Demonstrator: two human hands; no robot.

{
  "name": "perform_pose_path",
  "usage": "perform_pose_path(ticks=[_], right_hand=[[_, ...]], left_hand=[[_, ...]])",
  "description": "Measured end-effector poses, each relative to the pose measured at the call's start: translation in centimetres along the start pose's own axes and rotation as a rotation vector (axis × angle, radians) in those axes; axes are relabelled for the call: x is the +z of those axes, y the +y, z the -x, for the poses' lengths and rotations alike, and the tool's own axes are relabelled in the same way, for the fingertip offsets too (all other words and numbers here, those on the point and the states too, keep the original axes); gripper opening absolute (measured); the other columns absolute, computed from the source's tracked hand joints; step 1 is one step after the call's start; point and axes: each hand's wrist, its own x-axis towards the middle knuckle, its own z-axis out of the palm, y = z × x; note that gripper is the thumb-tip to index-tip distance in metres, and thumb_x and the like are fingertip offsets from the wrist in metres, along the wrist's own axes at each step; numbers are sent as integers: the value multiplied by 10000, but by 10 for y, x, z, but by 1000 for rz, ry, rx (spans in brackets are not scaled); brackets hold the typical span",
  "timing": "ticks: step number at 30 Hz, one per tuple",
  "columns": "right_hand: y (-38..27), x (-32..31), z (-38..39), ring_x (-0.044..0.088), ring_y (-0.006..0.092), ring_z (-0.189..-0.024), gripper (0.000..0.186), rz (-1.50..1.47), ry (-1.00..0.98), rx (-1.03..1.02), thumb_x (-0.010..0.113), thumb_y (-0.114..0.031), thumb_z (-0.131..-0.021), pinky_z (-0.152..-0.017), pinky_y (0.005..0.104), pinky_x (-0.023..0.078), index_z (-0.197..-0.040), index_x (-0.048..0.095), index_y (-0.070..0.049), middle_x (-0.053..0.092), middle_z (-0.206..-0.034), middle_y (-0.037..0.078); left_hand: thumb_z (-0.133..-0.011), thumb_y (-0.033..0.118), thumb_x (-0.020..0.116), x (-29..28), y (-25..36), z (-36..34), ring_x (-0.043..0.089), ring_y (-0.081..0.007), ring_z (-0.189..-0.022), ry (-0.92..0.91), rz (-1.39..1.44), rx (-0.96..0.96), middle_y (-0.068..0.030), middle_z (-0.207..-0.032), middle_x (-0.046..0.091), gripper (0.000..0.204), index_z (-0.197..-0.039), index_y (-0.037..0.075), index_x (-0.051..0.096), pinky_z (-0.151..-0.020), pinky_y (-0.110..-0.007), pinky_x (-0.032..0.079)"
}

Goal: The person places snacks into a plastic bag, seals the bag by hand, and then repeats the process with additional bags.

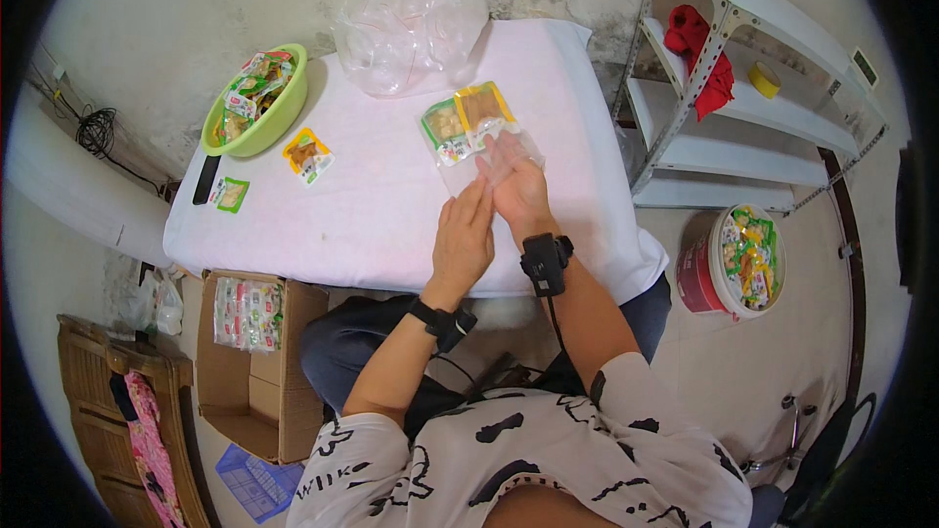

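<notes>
A clear plastic bag (pixel 458 177) lies on the white-covered table, with a green snack packet (pixel 445 127) and a yellow snack packet (pixel 482 108) side by side at its far end. At the bag's near edge, the fingers of my left hand (pixel 464 242) are pressed together on the film. My right hand (pixel 521 191) grips the bag on its right side, and film partly covers those fingers. A loose yellow-edged packet (pixel 308 155) and a small green packet (pixel 233 196) rest to the left.
Packets fill a green basin (pixel 298 88) at the far left, beside a black flat object (pixel 206 180). Clear bags (pixel 411 39) stand at the table's back. A cardboard box (pixel 264 401) sits below left; a packet-filled bucket (pixel 704 264) and a white shelf (pixel 724 147) stand right.
</notes>
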Motion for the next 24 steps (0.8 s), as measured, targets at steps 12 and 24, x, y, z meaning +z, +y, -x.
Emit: perform_pose_path(ticks=[12, 24], right_hand=[[0, -6, -14, 227, 263, -1350, 495, -88, -12, -18, 418, -184, -949, -1090, 486, 176, -1376, 250, 3, 250, -1438, 143], [-19, -51, -14, 414, 246, -1211, 408, -50, -288, 78, 432, -49, -919, -1034, 361, 328, -1304, 359, 60, 449, -1290, 152]], left_hand=[[-785, 9, 520, 2, -2, 5, 464, -302, -1159, -35, -4, -57, -161, -1324, 440, 447, -1229, -19, 478, -933, -438, 371], [-753, -29, 520, 1, -1, 1, 466, -331, -1156, 18, 47, -37, -194, -1287, 458, 433, -1184, -50, 494, -949, -399, 391]])
